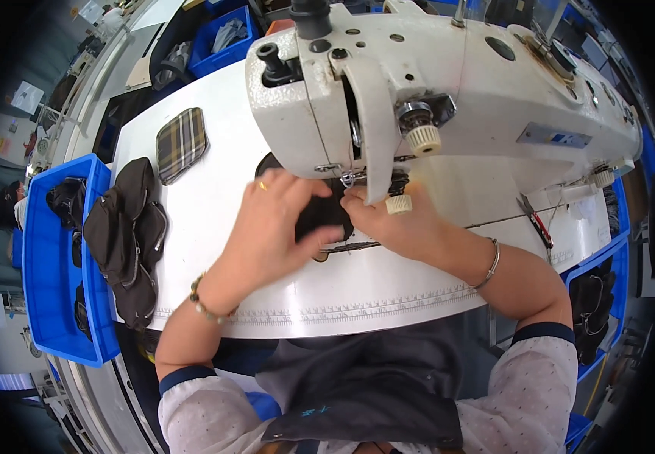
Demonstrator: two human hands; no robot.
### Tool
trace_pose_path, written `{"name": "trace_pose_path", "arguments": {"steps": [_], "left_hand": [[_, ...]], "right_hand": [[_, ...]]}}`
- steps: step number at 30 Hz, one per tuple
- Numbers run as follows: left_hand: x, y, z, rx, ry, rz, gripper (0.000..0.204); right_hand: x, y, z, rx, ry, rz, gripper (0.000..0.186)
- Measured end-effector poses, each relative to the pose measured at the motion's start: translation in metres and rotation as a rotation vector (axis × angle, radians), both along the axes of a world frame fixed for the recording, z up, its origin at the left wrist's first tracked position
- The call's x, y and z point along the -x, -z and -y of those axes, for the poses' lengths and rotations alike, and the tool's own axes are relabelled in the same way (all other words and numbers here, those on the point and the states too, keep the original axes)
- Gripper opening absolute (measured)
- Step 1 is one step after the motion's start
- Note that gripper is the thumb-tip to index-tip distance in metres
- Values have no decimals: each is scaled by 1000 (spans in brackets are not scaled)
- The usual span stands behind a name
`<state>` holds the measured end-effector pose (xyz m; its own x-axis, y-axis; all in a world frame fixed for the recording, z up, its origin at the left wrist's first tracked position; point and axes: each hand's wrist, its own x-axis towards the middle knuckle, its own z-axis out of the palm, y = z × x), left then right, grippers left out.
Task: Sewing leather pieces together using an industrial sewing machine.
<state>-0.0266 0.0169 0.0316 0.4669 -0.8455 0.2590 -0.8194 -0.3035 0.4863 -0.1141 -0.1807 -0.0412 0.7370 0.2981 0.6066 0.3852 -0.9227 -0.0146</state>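
A white sewing machine [494, 98] stands over the white table, its needle area partly hidden by its head and my fingers. Under it lies a dark fabric piece [318, 218], mostly covered by my hands. My left hand [271, 227], slightly blurred, rests over the left side of this fabric with thumb and fingers apart. Just right of the needle, my right hand [399, 223] has its fingertips pressed together near the fabric's edge. What they pinch is too small or hidden to make out.
A plaid fabric pad [181, 145] and a pile of dark zippered pouches [124, 234] lie at left, beside a blue bin [64, 303]. Red-handled snips [537, 221] lie at right. Another blue bin [617, 265] holds dark pieces. A printed ruler [358, 309] runs along the table's near edge.
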Motion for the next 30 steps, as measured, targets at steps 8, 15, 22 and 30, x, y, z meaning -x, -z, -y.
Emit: {"name": "trace_pose_path", "arguments": {"steps": [8, 15, 22, 30], "left_hand": [[11, 11, 2, 46, -129, 667, 35], [4, 25, 0, 142, -63, 771, 25], [0, 36, 0, 207, -10, 700, 34], [-4, 2, 2, -17, -35, 165, 33]], "right_hand": [[-2, -16, 1, -131, 19, 10, 20], [1, -16, -6, 27, 50, 198, 26], [2, -11, -10, 141, -38, 170, 14], [11, -13, -11, 117, -25, 155, 13]]}}
